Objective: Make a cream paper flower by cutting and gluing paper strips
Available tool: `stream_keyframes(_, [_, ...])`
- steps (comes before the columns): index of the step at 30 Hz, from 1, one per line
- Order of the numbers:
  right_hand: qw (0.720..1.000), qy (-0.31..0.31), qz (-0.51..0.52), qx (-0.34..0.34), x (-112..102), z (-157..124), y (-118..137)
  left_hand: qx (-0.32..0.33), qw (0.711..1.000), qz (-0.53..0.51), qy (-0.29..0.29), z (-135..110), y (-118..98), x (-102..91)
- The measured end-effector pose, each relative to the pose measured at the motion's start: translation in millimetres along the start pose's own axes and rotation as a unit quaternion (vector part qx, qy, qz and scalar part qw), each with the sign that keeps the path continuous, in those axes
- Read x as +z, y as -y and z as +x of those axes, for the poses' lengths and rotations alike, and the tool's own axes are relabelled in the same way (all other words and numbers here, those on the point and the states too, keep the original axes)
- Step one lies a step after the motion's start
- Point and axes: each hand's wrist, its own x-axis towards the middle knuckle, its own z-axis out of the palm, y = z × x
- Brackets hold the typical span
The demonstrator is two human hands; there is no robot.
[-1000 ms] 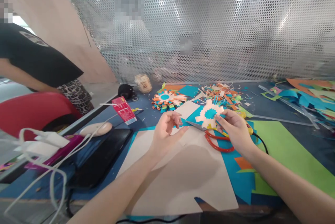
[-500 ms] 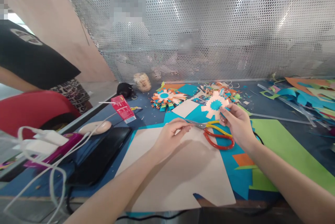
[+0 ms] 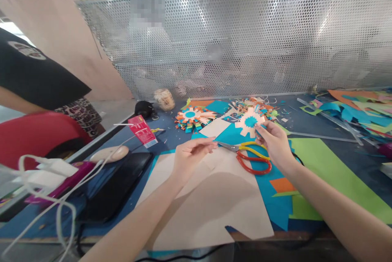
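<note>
Right hand [image 3: 275, 143], grip clamped on notched paper disc [image 3: 243, 121], toward far edge of worktop [image 3: 306, 125]; tight pinch could crease it. Left hand [image 3: 189, 156] by tip of scissors [image 3: 235, 147]: cannot tell whether grip pinches blade; slip could nick fingers.

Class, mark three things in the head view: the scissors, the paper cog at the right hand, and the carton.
Scissors [image 3: 235, 148]: head view, on the pivot.
Paper cog [image 3: 251, 121]: head view, on its blue middle.
Carton [image 3: 142, 132]: head view, on its red side.
</note>
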Motion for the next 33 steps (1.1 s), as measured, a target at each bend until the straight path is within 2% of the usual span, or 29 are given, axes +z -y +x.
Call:
stream_keyframes(7, [1.000,-0.001,-0.024,0.002,1,0,-2,0.088,0.996,-0.001,-0.012,5,8,-3.8])
stream_keyframes(9, [1.000,0.003,-0.019,0.000,0,1,-4,0.068,0.997,-0.028,0.001,6,10,-3.7])
stream_keyframes(14, [0.999,0.008,-0.031,-0.005,-1,2,-8,-0.020,0.983,-0.176,0.043,7,9,2.0])
stream_keyframes(22, [0.999,0.019,-0.041,-0.011,-1,2,-9,-0.086,0.980,-0.181,-0.008,7,2,2.3])
stream_keyframes(25, [0.999,0.020,-0.045,-0.010,-1,2,-8,-0.106,0.979,-0.175,-0.007,6,3,2.8])
stream_keyframes(28, [0.999,0.017,-0.051,-0.008,-1,2,-7,-0.098,0.980,-0.170,0.024,4,4,3.4])
stream_keyframes(33, [0.998,0.018,-0.050,-0.015,-1,3,-7,-0.037,0.991,-0.117,0.062,5,6,-0.8])
